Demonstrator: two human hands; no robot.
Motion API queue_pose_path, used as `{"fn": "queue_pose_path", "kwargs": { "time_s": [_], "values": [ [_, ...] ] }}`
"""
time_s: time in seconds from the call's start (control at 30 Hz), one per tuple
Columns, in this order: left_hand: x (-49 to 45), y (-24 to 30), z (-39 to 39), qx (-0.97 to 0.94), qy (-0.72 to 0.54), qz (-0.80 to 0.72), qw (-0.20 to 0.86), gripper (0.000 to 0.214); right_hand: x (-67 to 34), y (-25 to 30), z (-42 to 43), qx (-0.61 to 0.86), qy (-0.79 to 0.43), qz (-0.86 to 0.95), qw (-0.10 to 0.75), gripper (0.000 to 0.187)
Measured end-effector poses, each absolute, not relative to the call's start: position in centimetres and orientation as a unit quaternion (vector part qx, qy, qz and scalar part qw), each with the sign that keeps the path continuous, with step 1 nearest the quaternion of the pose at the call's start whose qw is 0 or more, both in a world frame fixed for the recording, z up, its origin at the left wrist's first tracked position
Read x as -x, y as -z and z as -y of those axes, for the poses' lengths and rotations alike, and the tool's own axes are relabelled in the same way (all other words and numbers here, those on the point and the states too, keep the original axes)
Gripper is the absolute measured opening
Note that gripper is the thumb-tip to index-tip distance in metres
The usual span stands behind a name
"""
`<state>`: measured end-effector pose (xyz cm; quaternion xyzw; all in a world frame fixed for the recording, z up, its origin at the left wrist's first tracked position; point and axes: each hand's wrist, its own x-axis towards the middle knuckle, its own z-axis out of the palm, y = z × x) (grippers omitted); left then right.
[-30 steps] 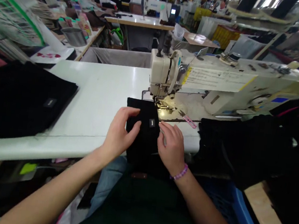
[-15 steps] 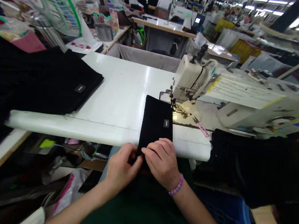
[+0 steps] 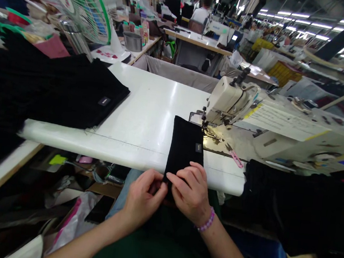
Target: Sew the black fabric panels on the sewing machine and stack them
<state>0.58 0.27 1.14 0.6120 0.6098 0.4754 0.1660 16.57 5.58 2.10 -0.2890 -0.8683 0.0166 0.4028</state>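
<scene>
A narrow black fabric piece (image 3: 185, 145) with a small grey label lies on the white sewing table (image 3: 141, 121), its far end by the needle of the cream sewing machine (image 3: 234, 101). My left hand (image 3: 143, 198) and my right hand (image 3: 191, 193) meet at the near end of the piece, at the table's front edge. Both pinch the fabric's hem with closed fingers. A purple bead bracelet sits on my right wrist.
A stack of black garments (image 3: 55, 86) covers the table's left side, with a green-rimmed fan (image 3: 80, 6) behind it. More black fabric (image 3: 291, 200) is piled at the right. Pink snips (image 3: 234, 154) lie by the machine. Other workstations and people fill the background.
My hands slid back from the middle of the fabric to its near end at the table's edge and closed on the hem. The view has turned left.
</scene>
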Motion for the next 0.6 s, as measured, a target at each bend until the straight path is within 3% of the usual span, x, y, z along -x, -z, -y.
{"fn": "queue_pose_path", "kwargs": {
  "time_s": [0.4,0.53,0.6],
  "values": [
    [-0.3,-2.9,-0.8,-0.372,-0.508,-0.601,0.493,0.032,-16.7,-1.9,-5.7,0.295,0.021,0.875,0.383,0.028],
    [0.4,-1.5,-0.7,-0.306,-0.520,-0.603,0.522,0.038,-18.1,-1.8,-6.1,0.456,0.030,0.772,0.442,0.036],
    [0.6,-1.0,-0.6,-0.295,-0.521,-0.610,0.518,0.041,-19.1,-1.7,-6.2,0.555,-0.026,0.690,0.464,0.037]
  ]
}}
